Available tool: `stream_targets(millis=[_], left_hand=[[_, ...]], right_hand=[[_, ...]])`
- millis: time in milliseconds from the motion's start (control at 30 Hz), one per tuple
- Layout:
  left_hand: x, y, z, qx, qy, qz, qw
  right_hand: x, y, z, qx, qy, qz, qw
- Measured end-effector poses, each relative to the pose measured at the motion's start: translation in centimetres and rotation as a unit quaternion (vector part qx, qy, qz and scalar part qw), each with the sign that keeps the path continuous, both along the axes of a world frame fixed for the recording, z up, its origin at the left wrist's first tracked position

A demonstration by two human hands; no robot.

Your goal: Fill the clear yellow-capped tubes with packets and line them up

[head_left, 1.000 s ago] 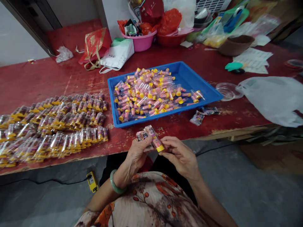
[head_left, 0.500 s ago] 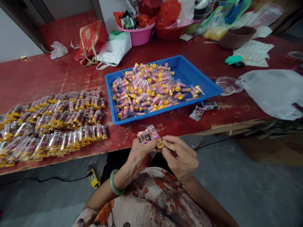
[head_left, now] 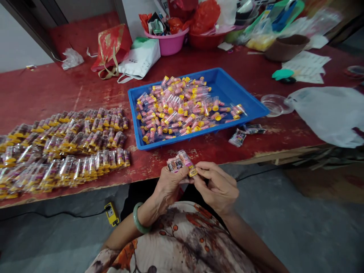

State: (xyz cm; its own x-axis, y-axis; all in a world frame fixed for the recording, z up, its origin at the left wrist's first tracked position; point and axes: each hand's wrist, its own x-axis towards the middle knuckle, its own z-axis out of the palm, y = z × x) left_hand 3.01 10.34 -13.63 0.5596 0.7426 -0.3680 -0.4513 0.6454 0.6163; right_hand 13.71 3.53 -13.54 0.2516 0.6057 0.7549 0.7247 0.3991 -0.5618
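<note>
Tube [head_left: 188, 165] and one card [head_left: 174, 165] sit between left hand [head_left: 169, 186] and right hand [head_left: 218, 185].

At twelve o'clock, a bright blue tray [head_left: 224, 87] holds clear tubes [head_left: 176, 110] with yellow caps and pink bands, on a chipped red tabletop [head_left: 57, 91]. The pink-printed packet [head_left: 178, 163] I'm holding has a yellow cap. At six o'clock, my cream blouse [head_left: 182, 237] shows orange-red blossoms and brown branches; a pale green bangle [head_left: 135, 220] sits at seven.
</note>
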Motion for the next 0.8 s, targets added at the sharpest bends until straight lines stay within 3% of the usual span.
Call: stream_targets(millis=[133,533,667,800], left_hand=[[-0.1,0.1,0.1,0.012,-0.009,-0.009,1.0],[-0.1,-0.2,-0.2,0.004,-0.012,0.0,1.0],[-0.2,-0.4,0.0,-0.007,0.001,0.016,1.0],[-0.4,-0.7,0.0,-0.016,0.004,0.025,1.0]], right_hand=[[0.2,0.0,-0.1,0.009,0.016,0.01,1.0],[0.3,-0.1,-1.3,0.044,-0.082,-0.024,0.995],[0.8,-0.3,-1.8,0.054,-0.168,-0.034,0.984],[1.4,-1.2,-2.1,0.059,-0.322,-0.023,0.944]])
